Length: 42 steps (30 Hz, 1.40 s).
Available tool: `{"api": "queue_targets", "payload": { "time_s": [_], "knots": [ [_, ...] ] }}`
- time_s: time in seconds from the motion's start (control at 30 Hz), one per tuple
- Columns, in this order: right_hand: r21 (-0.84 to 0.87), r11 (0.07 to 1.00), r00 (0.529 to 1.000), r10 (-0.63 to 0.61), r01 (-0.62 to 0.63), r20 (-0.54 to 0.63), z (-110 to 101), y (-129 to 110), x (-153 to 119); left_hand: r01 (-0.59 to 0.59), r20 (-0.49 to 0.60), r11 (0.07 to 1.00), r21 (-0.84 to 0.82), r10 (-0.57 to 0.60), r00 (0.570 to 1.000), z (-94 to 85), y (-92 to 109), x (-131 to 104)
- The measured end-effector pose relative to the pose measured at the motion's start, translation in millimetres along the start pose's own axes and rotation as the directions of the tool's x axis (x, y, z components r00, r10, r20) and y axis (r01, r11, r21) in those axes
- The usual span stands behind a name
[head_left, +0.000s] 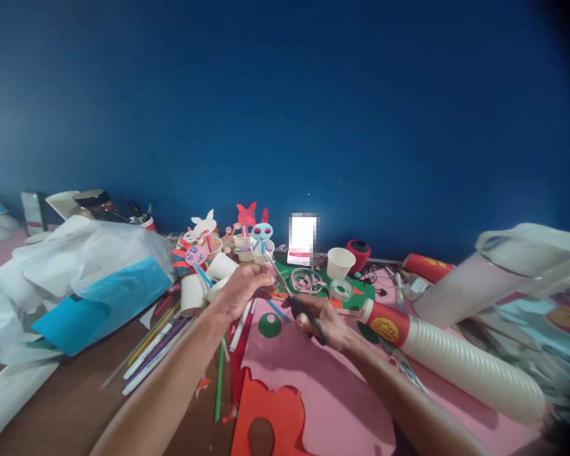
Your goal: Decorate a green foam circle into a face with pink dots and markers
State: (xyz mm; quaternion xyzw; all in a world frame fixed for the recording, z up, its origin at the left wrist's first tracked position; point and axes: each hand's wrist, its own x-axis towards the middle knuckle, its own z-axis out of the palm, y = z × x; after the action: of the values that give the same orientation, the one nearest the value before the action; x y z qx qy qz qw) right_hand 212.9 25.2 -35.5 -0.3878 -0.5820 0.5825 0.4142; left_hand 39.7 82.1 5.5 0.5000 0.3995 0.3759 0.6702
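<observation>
My right hand [323,316] is closed round the black handles of a pair of scissors [285,284], whose metal blades point up and away from me. Close to the blades, my left hand [247,286] is bent in a pinch; whatever lies between its fingertips is too small or hidden to make out. Below both hands lies a pink sheet of paper [332,386] with a green paper circle [269,325] on it. An orange-red sheet with cut-out holes [285,411] overlaps its near edge.
Paper animal faces on sticks [262,232] stand in white cups at the back. A tape roll [341,289] and paper cup [341,262] sit beyond my right hand. A long stack of cups [470,364] lies right. Markers [154,354] and a plastic bag [99,253] lie left.
</observation>
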Motion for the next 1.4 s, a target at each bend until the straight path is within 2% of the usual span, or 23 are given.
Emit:
{"api": "queue_targets", "payload": {
  "time_s": [0.27, 0.43, 0.8, 1.07, 1.23, 1.4],
  "knots": [
    [-0.014, 1.000, 1.000, -0.015, 0.015, 0.003, 0.1, 1.3, -0.8, 0.015, -0.007, 1.000, -0.004, -0.015, 1.000, -0.4, 0.3, 0.5],
    [0.004, 0.999, 0.998, -0.042, 0.042, 0.046, -1.1, 1.9, -1.0, 0.007, 0.021, 1.000, 0.004, -0.007, 1.000, -0.6, -0.4, 0.6],
    [-0.059, 0.994, 0.988, -0.087, 0.095, 0.127, -5.3, 8.9, 1.3, 0.001, 0.003, 1.000, -0.005, -0.001, 1.000, -0.7, -1.5, 0.3],
    [-0.064, 0.997, 0.993, -0.045, 0.053, 0.113, -4.1, 5.9, 1.6, -0.015, 0.010, 0.998, 0.053, 0.015, 1.000, -2.3, -3.8, 1.3],
    [-0.052, 0.997, 0.994, -0.044, 0.049, 0.097, -5.7, 9.6, 2.0, -0.045, 0.040, 0.994, 0.103, 0.041, 0.998, -5.2, -6.7, 2.2],
    [-0.063, 0.996, 0.995, -0.056, 0.061, 0.086, -6.0, 9.2, 1.6, -0.046, 0.022, 0.989, 0.140, 0.043, 0.999, -5.0, -6.7, 2.5]
  ]
}}
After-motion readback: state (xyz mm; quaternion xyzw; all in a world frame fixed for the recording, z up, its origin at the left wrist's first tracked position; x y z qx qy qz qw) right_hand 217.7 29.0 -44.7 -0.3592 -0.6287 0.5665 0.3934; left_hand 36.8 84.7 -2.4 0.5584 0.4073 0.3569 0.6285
